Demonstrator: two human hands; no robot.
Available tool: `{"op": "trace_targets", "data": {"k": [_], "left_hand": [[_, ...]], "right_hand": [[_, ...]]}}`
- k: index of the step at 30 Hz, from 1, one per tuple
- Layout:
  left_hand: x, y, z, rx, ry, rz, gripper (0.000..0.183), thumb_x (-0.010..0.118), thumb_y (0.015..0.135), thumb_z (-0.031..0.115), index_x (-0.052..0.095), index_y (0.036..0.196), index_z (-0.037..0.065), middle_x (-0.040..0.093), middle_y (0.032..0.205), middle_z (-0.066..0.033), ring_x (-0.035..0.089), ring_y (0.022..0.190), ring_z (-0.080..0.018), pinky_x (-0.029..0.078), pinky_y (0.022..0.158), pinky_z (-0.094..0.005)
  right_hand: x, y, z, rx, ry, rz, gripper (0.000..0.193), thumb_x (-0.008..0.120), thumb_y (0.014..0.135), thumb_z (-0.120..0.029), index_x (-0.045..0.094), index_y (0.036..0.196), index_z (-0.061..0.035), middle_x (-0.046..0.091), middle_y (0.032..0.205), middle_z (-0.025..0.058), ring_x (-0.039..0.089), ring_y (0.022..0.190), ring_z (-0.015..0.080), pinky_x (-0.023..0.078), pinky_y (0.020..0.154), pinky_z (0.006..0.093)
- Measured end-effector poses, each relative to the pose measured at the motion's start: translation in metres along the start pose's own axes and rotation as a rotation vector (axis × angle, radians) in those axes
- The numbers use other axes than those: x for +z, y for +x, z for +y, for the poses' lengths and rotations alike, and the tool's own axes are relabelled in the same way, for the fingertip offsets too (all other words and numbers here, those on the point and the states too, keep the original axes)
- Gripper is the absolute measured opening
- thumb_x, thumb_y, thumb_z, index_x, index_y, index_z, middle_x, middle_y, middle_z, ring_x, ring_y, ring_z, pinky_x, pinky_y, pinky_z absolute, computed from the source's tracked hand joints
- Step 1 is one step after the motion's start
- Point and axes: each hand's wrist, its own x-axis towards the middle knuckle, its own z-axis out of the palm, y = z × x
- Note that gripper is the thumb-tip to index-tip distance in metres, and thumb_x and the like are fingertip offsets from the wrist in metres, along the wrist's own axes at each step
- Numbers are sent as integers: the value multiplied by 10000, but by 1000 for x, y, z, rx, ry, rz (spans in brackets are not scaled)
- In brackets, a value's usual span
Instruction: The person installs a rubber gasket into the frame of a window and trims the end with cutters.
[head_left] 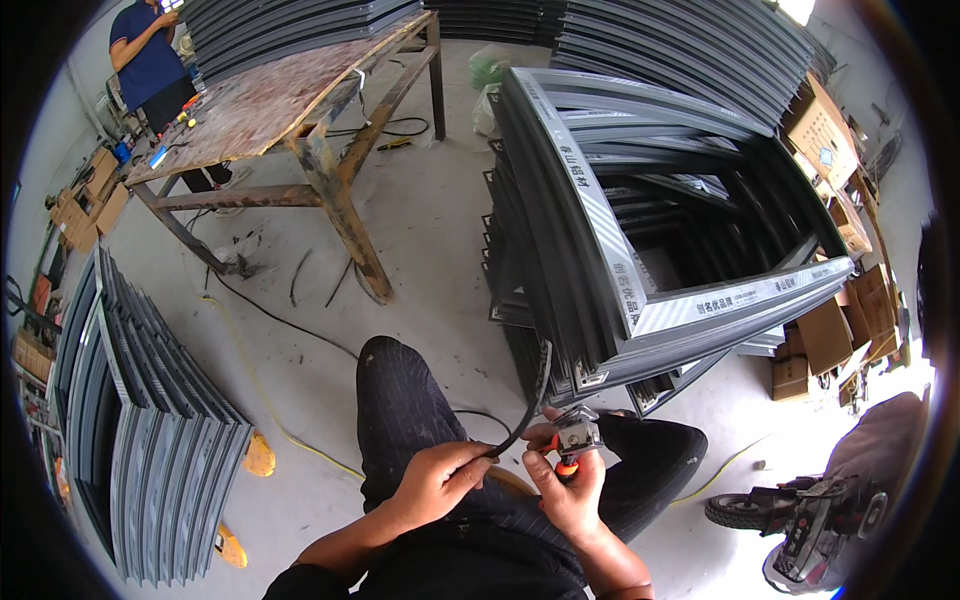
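I sit with knees bent, both hands close together above my lap. My left hand is closed, pinching a thin black flexible strip between thumb and fingers. One end of the strip curves up beyond the hand. My right hand is wrapped round a hand cutter with red-orange grips and a blocky silver metal head. The cutter's head points up, just right of the strip; whether they touch I cannot tell. My fingers partly hide the grips.
Stacked dark grey metal frames stand ahead to the right. More frames stand at left above yellow fork tips. A worn table is ahead left, a person beside it. Cables cross the floor. Cardboard boxes and a wheeled vehicle are right.
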Motion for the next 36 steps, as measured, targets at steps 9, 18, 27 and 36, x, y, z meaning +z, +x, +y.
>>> {"op": "trace_targets", "data": {"k": [9,18,27,36], "left_hand": [[9,-9,-11,4,-13,-108,132,596,893,70,632,990,-13,601,697,-73,597,602,-136,457,544,-264],[7,-13,-19,-125,-230,-144,291,534,965,198,589,1138,-29,620,910,-66,588,787,-108,461,702,-236],[23,30,12,4,-437,-32,180,536,962,159,597,1003,-5,614,925,-51,566,828,-114,459,748,-252],[2,38,23,113,30,-211,158,548,945,110,615,963,-32,608,803,-79,578,697,-135,476,632,-284]], "right_hand": [[2,-9,1,-17,26,55,274,667,797,27,553,1045,9,631,920,61,579,849,120,465,757,262],[0,-15,0,115,114,81,258,656,792,40,550,1024,4,620,897,44,573,836,111,459,757,252],[4,-30,17,99,-86,-14,217,735,769,-53,578,916,-20,612,810,28,544,715,81,460,652,231],[-60,-15,1,161,-470,-361,376,699,820,-169,567,1135,-12,617,906,161,619,806,293,494,733,345]]}}
